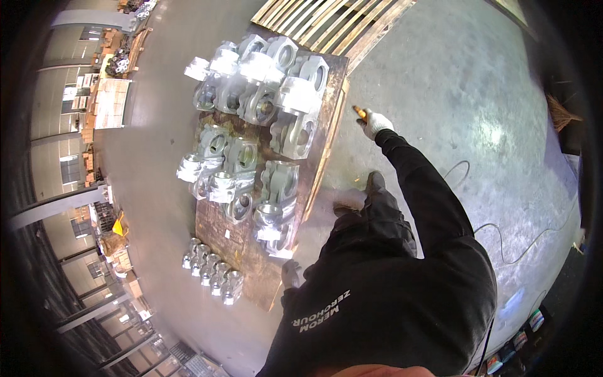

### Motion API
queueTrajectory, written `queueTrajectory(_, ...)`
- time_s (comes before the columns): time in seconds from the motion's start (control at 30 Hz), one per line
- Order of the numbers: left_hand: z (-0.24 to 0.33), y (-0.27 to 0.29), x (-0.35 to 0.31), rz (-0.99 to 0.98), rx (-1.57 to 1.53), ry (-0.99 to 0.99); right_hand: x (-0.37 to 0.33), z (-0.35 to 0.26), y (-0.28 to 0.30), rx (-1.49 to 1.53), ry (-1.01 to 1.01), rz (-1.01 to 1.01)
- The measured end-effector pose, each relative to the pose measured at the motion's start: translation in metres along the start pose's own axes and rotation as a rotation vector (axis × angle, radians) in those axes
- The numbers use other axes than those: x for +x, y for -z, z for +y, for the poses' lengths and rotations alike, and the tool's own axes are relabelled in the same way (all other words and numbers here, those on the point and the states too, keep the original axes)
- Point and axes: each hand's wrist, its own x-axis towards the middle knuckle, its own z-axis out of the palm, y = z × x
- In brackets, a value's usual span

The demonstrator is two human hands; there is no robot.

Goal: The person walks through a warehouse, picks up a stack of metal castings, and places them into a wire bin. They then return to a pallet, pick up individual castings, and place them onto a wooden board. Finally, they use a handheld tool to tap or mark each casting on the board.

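My right hand (pixel 378 123), in a white glove, reaches out past the long edge of a wooden pallet (pixel 254 276). It is closed round a small orange stick-like tool (pixel 360 114) with a dark part; its exact kind is too small to tell. My left hand (pixel 291 274), also gloved, is low beside the pallet edge, close to a silvery metal casting (pixel 274 220); its fingers are hard to make out. Several more ringed metal castings (pixel 301 94) are grouped on the pallet, some piled together. A row of smaller castings (pixel 213 270) lies at its near left side.
A slatted wooden pallet (pixel 326 25) adjoins the far end. A thin cable (pixel 502 251) curls over the grey floor at right, with a broom (pixel 561 112) beyond. Stacked boxes (pixel 112 103) stand far left. My shoes (pixel 375 182) are beside the loaded pallet.
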Motion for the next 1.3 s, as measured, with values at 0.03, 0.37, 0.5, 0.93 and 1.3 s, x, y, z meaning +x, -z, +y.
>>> queueTrajectory(0.03, 0.001, -0.002, 0.000, 0.050, 0.020, 0.080, 0.000, 0.001, 0.003, -0.025, 0.045, -0.043)
queueTrajectory(0.37, -0.003, -0.007, -0.017, -0.037, 0.117, -0.008, -0.002, 0.018, 0.004, 0.110, -0.072, 0.070)
queueTrajectory(0.5, -0.012, -0.002, -0.015, -0.031, 0.080, 0.024, -0.013, 0.020, 0.000, 0.174, -0.135, 0.129)
queueTrajectory(0.93, -0.001, 0.027, -0.002, -0.002, 0.122, 0.030, -0.046, 0.002, -0.009, 0.432, -0.084, 0.321)
queueTrajectory(1.3, -0.101, 0.091, 0.075, -0.211, 0.011, -0.037, -0.114, -0.026, -0.039, 0.007, -0.106, 0.119)
